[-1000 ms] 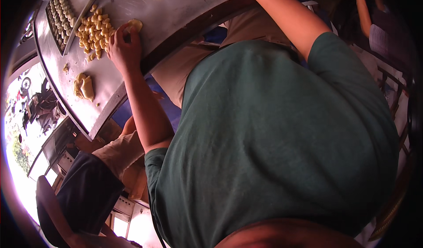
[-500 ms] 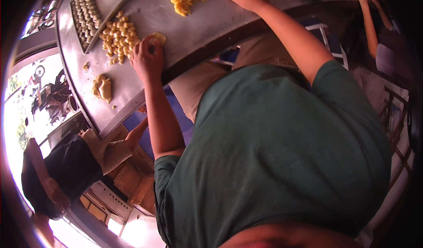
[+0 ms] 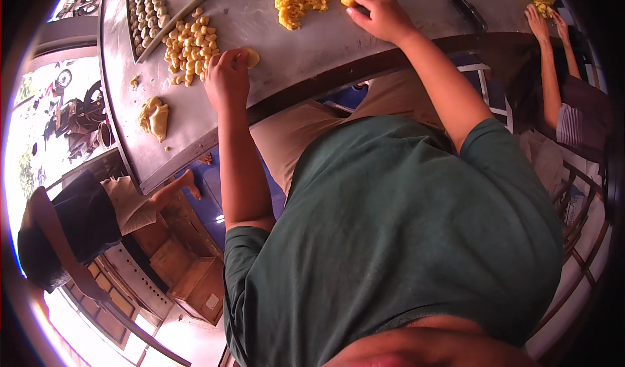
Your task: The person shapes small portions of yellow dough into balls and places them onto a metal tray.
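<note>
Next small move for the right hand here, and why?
Probably bring the small yellow lump across to the flat dough round. The right hand has its fingers over the lump, and the left hand is already at the round, whose visible part has nothing on it.

A loose dark green T-shirt (image 3: pixel 397 237) with short sleeves (image 3: pixel 485 144), creased across the front, fills the frame's centre; beige trousers (image 3: pixel 293 131) show above it.
</note>
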Demonstrator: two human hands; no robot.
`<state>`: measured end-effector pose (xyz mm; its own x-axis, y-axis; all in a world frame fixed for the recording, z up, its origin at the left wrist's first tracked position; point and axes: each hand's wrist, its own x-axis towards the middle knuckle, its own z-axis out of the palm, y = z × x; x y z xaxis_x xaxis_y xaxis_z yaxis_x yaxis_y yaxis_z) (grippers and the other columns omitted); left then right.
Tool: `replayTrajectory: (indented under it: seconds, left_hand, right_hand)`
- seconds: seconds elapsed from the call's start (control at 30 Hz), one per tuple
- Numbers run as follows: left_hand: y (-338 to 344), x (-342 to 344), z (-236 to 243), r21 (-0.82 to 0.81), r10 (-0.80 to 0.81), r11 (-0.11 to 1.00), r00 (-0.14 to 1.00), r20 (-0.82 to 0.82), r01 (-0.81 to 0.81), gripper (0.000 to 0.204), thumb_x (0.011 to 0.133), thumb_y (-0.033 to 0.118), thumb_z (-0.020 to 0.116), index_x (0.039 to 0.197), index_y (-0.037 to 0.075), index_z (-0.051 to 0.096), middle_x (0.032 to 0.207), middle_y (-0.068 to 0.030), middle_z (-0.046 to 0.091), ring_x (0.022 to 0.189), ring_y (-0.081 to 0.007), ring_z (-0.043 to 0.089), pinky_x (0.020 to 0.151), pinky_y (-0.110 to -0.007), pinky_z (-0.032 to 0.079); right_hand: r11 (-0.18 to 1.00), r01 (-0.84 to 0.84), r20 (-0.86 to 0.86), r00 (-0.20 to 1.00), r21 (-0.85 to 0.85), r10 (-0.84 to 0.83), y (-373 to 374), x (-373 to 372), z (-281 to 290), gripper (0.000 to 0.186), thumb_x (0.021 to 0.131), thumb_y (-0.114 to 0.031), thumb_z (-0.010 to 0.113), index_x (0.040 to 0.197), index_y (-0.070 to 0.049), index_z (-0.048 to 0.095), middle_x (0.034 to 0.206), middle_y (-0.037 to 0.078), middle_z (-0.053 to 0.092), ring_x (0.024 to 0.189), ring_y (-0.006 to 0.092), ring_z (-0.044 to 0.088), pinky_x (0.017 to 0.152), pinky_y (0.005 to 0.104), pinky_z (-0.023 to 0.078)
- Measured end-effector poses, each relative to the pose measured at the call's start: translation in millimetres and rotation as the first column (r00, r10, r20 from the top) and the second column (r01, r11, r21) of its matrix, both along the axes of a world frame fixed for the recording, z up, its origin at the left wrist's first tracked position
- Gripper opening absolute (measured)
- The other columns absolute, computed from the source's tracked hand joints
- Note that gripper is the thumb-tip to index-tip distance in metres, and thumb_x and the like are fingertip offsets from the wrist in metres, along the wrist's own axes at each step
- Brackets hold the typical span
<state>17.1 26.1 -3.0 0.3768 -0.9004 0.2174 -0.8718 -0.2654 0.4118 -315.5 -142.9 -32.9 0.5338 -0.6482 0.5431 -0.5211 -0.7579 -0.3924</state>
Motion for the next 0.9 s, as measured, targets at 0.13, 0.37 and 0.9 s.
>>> replayTrajectory:
  seconds: [0.13, 0.37, 0.9]
  left_hand:
    - [-10.9, 13.6, -14.8, -0.035, -0.037, 0.999, 0.998, 0.057, 0.039, 0.017, 0.098, 0.033, 0.067, 0.101, 0.017, 0.071, 0.104, -0.0109, 0.069, 0.101, -0.0371, 0.067, 0.091, -0.05, 0.051]
    - [13.5, -24.4, 11.6, -0.055, -0.021, 0.998, 0.929, -0.369, 0.001, 0.022, 0.108, 0.03, 0.054, 0.115, 0.01, 0.061, 0.119, -0.0148, 0.068, 0.11, -0.0354, 0.066, 0.098, -0.048, 0.048]
    - [17.6, -75.0, 67.1, -0.101, -0.274, 0.944, 0.58, -0.767, 0.313, 0.034, 0.094, 0.023, 0.067, 0.121, 0.003, 0.06, 0.1, -0.0186, 0.066, 0.095, -0.0259, 0.07, 0.083, -0.04, 0.052]
  right_hand:
    - [0.999, 0.034, 0.042, 0.999, 0.009, -0.035, 1.6, 2.9, 5.0, 0.036, 0.088, -0.02, 0.08, 0.124, -0.021, 0.076, 0.104, 0.005, 0.069, 0.094, 0.0274, 0.067, 0.084, 0.041, 0.056]
    - [0.979, 0.031, -0.008, 1.0, 0.199, -0.03, 49.0, -6.7, 30.5, 0.038, 0.093, -0.014, 0.077, 0.13, -0.01, 0.07, 0.124, 0.01, 0.072, 0.114, 0.0307, 0.067, 0.101, 0.0407, 0.053]
    - [0.942, -0.315, 0.498, 0.839, 0.115, 0.22, 102.5, 70.3, 96.5, 0.03, 0.085, -0.008, 0.084, 0.113, -0.007, 0.074, 0.113, 0.013, 0.074, 0.103, 0.0304, 0.072, 0.088, 0.0386, 0.058]
